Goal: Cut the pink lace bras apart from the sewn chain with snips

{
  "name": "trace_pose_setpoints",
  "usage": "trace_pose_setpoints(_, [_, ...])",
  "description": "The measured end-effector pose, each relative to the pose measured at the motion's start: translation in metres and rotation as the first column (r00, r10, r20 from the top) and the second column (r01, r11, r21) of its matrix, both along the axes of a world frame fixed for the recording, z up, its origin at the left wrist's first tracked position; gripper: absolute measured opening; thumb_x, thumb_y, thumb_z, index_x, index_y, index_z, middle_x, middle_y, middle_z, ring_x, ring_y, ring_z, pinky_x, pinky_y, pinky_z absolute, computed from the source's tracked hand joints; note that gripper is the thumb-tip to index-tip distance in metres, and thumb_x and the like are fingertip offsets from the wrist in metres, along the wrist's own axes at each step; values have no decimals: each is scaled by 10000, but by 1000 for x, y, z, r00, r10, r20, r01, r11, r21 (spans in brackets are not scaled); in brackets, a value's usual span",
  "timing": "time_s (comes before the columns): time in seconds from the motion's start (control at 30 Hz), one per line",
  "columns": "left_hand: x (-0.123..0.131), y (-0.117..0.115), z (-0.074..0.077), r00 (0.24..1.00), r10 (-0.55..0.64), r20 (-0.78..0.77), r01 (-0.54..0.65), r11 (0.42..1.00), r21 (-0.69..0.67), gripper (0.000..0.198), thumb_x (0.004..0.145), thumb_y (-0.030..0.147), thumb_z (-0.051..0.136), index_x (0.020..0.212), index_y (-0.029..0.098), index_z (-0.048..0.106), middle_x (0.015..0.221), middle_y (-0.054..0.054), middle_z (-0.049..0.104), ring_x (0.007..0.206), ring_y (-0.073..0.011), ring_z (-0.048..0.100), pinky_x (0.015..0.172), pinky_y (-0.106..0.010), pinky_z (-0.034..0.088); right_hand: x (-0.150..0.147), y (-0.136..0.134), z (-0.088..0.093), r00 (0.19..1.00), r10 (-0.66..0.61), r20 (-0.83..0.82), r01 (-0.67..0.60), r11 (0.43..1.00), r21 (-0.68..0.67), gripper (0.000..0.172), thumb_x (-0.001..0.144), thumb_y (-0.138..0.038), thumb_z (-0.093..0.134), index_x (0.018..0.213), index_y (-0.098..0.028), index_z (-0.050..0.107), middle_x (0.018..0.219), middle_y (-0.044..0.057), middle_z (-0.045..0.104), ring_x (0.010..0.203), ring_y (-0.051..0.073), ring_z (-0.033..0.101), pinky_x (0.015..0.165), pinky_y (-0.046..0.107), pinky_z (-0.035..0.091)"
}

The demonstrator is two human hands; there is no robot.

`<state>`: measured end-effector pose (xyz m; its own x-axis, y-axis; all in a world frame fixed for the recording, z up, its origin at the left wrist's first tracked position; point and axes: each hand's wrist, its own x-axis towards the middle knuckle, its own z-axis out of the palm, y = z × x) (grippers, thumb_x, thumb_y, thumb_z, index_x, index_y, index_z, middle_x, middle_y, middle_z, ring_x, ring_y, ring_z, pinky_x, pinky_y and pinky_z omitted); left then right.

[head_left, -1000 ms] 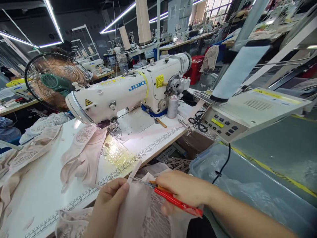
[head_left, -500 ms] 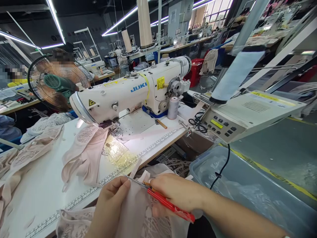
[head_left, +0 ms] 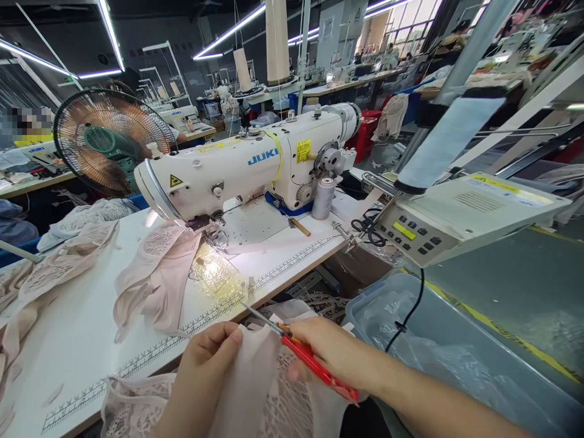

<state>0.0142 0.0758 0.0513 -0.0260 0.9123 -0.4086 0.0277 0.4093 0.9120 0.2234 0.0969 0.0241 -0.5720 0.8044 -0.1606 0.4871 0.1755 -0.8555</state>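
Observation:
Red-handled scissors (head_left: pixel 314 368) are held in my right hand (head_left: pixel 326 350), their blades pointing up and left over the table's front edge. Between the thumb and fingers of my left hand (head_left: pixel 207 365) the edge of a pale pink lace garment (head_left: pixel 249 365) is pinched. The garment hangs down between both hands, and the blade tips are just above its top edge. Part of my right hand's fingers is hidden behind the scissors and fabric.
A white sewing machine (head_left: pixel 241 167) stands on the white table (head_left: pixel 82 328) with a thread cone (head_left: pixel 323 199). Pink garments (head_left: pixel 157 274) lie at left. A control box (head_left: pixel 469 213) and a plastic bin (head_left: pixel 438 340) are at right; a fan (head_left: pixel 109 143) stands behind.
The scissors have moved slightly right and away from my left fingertips. The narrow strip that stood up by the blades is no longer seen there. The view has shifted slightly.

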Motion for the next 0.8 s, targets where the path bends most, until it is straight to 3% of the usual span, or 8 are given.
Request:
trace_pose_setpoints(0.07, [3, -8, 3, 995, -73, -74, 78, 995, 66, 301, 675, 454, 710, 627, 161, 659, 582, 5, 589, 560, -117, 472, 539, -201, 362, 5, -1, -2, 992, -77, -104, 87, 991, 104, 406, 670, -492, 650, 610, -196, 380, 586, -37, 394, 538, 111, 335, 501, 238, 284])
trace_pose_setpoints(0.17, [8, -24, -1, 977, -164, -136, 192, 954, 231, 199, 765, 379, 636, 735, 186, 677, 627, 1, 577, 595, -130, 480, 568, -219, 368, 8, -6, 1, 933, -59, -354, 108, 987, 119, 442, 685, -594, 637, 708, -192, 455, 633, -31, 409, 559, 115, 351, 493, 229, 307])
trace_pose_setpoints(0.3, [10, -39, -22, 927, -370, -67, 359, 818, 450, 229, 850, 345, 552, 1058, 254, 527, 598, 62, 454, 480, -82, 352, 468, -189, 270, 0, -18, 4, 856, 83, -511, -124, 991, -45, 372, 807, -554, 555, 808, -191, 478, 645, -25, 441, 514, 93, 385, 463, 205, 336])
trace_pose_setpoints(0.4, [10, -42, -32, 884, -467, -4, 392, 740, 547, 233, 864, 410, 525, 1002, 256, 418, 603, 73, 444, 429, -59, 301, 435, -179, 236, -8, -25, 2, 850, 108, -515, -240, 951, -196, 351, 860, -522, 497, 766, -189, 435, 607, -35, 402, 476, 76, 351, 429, 191, 305])
trace_pose_setpoints(0.5, [10, -43, -28, 897, -441, -3, 388, 785, 482, 262, 860, 459, 508, 911, 230, 390, 606, 54, 464, 459, -70, 337, 438, -184, 239, -15, -26, 2, 867, 102, -489, -252, 935, -251, 355, 865, -528, 482, 793, -185, 422, 620, -38, 381, 497, 77, 329, 430, 188, 280])
trace_pose_setpoints(0.6, [10, -43, -18, 911, -402, -91, 399, 804, 441, 208, 851, 383, 511, 902, 220, 392, 591, 56, 467, 481, -85, 359, 440, -186, 258, -18, -27, 5, 895, 162, -416, -237, 962, -135, 300, 886, -447, 466, 754, -184, 412, 661, -27, 386, 539, 84, 340, 471, 192, 309])
trace_pose_setpoints(0.7, [4, -44, -16, 860, -326, -392, 503, 675, 540, 154, 824, 211, 484, 949, 223, 394, 612, 42, 549, 497, -109, 471, 489, -205, 358, -15, -25, 6, 944, 170, -283, -137, 982, 131, 218, 887, -304, 448, 704, -187, 421, 656, -22, 414, 571, 103, 387, 535, 212, 354])
trace_pose_setpoints(0.8, [-14, -46, -22, 660, -28, -751, 649, 525, 551, 261, 804, 108, 426, 1040, 218, 407, 752, -34, 662, 612, -183, 609, 572, -273, 445, -5, -21, 4, 981, 69, -182, -3, 941, 338, 191, 882, -255, 430, 700, -202, 456, 618, -15, 466, 570, 134, 450, 545, 243, 381])
